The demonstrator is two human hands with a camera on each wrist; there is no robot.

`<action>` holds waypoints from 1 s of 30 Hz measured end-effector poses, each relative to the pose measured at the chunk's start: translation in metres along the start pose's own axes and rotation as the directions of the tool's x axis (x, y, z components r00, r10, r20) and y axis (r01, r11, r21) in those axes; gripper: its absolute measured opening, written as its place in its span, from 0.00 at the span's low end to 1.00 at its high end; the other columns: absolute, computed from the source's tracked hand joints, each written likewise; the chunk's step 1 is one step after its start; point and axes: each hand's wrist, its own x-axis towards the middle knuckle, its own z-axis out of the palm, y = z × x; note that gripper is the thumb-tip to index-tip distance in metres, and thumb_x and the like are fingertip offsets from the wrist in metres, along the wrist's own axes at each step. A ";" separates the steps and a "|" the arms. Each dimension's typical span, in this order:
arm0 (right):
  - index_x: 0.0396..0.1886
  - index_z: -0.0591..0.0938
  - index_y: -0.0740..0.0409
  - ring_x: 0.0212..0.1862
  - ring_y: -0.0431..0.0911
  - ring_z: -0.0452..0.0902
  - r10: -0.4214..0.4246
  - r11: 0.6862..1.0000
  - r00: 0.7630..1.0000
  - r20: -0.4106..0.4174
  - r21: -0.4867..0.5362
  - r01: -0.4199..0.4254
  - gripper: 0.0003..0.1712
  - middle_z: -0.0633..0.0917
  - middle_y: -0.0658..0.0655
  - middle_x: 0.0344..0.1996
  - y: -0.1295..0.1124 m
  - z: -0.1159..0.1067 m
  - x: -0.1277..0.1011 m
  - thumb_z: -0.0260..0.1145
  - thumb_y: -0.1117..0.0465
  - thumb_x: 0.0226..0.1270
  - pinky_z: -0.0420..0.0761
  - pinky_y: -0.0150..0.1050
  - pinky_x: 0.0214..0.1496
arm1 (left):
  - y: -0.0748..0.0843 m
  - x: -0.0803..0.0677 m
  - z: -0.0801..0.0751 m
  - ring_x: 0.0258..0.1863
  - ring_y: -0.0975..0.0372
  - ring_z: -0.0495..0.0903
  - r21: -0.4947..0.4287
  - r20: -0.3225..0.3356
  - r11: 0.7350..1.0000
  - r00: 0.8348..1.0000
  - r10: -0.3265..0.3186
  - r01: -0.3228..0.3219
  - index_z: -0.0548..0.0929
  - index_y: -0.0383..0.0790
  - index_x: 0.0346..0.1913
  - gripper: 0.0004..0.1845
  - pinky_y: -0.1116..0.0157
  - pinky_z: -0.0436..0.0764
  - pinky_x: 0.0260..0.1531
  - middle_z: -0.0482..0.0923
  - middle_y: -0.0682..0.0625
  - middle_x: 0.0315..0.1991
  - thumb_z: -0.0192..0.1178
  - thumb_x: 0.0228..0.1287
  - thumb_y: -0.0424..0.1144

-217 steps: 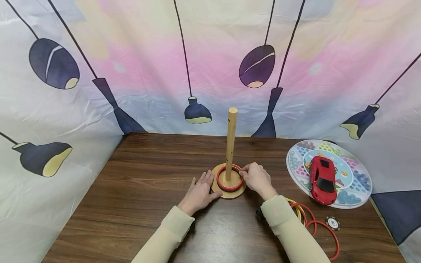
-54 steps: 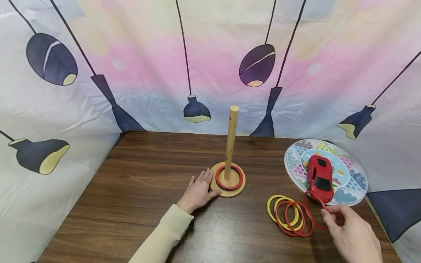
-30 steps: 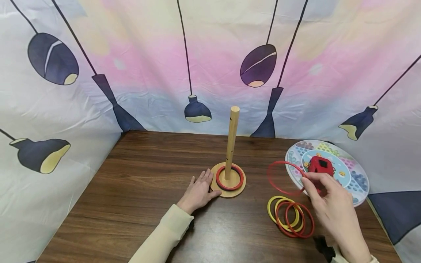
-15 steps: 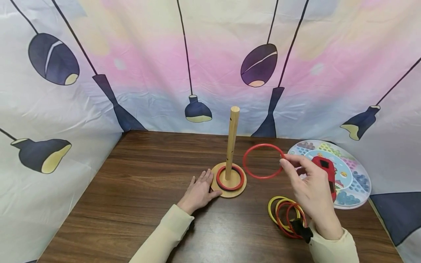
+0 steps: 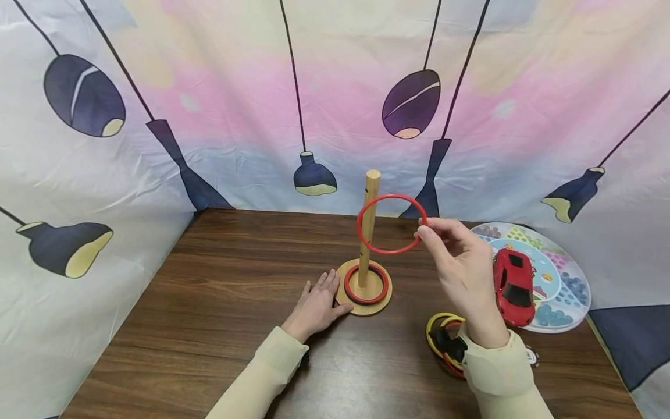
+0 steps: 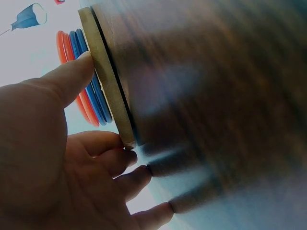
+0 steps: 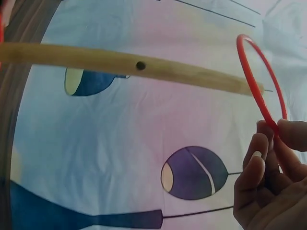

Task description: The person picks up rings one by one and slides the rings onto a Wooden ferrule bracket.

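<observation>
right hand (image 5: 463,265): pinching a red ring (image 5: 391,223) at its right edge between thumb and fingertips, holding it raised in the air beside the upper part of the peg (image 5: 369,227); whether the ring is touching the peg cannot be told
left hand (image 5: 317,304): lying flat and relaxed on the table (image 5: 230,302), fingers touching the edge of the base (image 5: 363,305), gripping nothing
base: carrying rings (image 5: 366,284) already lying around the peg's foot
spare rings (image 5: 444,343): lying in a heap on the table under the right wrist, partly hidden
car (image 5: 513,286): sitting on a round board (image 5: 562,279) to the right
</observation>
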 end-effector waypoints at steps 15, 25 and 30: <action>0.48 0.84 0.64 0.33 0.46 0.79 -0.007 0.988 1.000 0.024 0.153 0.004 0.13 0.86 0.57 0.32 -0.007 0.021 0.021 0.65 0.62 0.69 0.78 0.33 0.35 | -0.001 0.000 0.000 0.74 0.48 0.52 0.016 -0.019 1.000 1.000 0.021 -0.021 0.59 0.32 0.74 0.45 0.40 0.53 0.67 0.53 0.39 0.74 0.58 0.65 0.60; 0.46 0.85 0.64 0.33 0.47 0.80 0.048 0.982 0.999 0.018 0.181 -0.051 0.14 0.86 0.58 0.30 -0.003 0.027 0.028 0.67 0.59 0.67 0.79 0.33 0.33 | 0.000 0.001 0.000 0.74 0.49 0.52 0.015 -0.016 1.000 1.000 0.012 -0.012 0.59 0.32 0.74 0.45 0.40 0.52 0.67 0.53 0.40 0.75 0.58 0.65 0.61; 0.45 0.86 0.64 0.32 0.49 0.80 0.082 0.976 0.996 0.037 0.201 -0.088 0.14 0.87 0.55 0.30 0.003 0.031 0.029 0.68 0.59 0.67 0.79 0.34 0.32 | 0.000 0.000 0.000 0.74 0.49 0.52 0.013 -0.018 1.000 1.000 0.015 -0.015 0.59 0.32 0.74 0.45 0.40 0.53 0.67 0.53 0.40 0.75 0.58 0.65 0.60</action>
